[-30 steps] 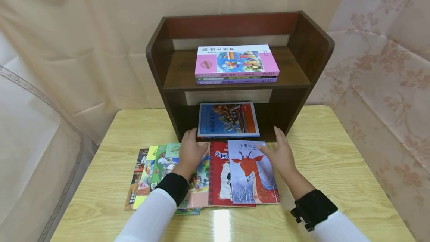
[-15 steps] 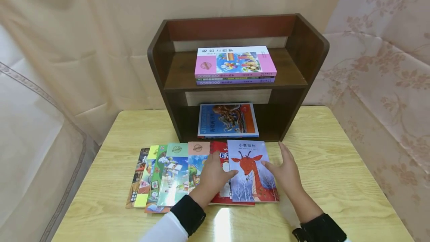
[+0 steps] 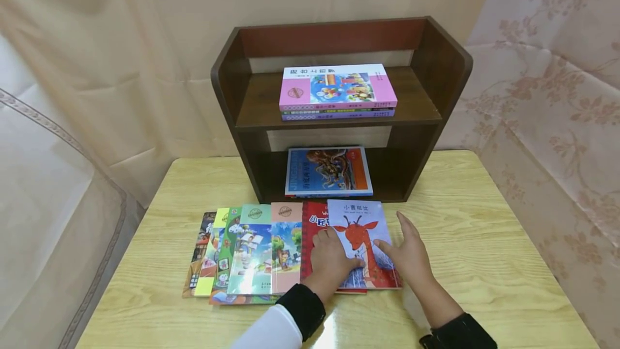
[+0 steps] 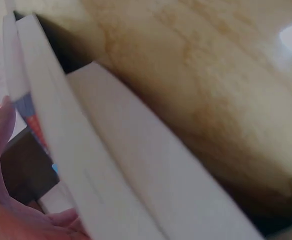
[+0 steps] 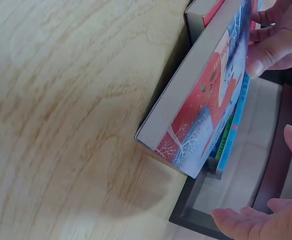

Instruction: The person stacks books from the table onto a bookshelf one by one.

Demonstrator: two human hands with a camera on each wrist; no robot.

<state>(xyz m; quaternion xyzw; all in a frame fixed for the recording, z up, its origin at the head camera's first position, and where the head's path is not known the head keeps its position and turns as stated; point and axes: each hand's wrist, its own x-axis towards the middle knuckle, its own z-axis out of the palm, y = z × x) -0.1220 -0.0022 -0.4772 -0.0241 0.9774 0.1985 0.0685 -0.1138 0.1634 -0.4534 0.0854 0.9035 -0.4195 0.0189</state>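
A blue-grey picture book (image 3: 356, 211) with a red deer on its cover lies on top of a red book (image 3: 315, 211), overlapping its right side. My left hand (image 3: 331, 257) is over the boundary of these two books, its thumb on the deer cover and its fingers toward the red book. In the right wrist view the left thumb (image 5: 256, 67) shows against the deer cover. Beside the deer book's right edge is my right hand (image 3: 411, 257), fingers spread and pointing forward, thumb over the cover. Pale page edges (image 4: 75, 125) fill much of the left wrist view.
To the left, several overlapping books (image 3: 252, 246) are fanned out on the wooden table (image 3: 484, 263). Behind stands a dark two-tier bookshelf (image 3: 339, 124). A pink-topped stack (image 3: 293, 93) sits on its upper shelf, and a blue book (image 3: 300, 171) tops the lower pile.
My left hand has moved right and nearer, from the pink book across the red one to the deer book. My right hand has shifted slightly nearer, staying beside the deer book.
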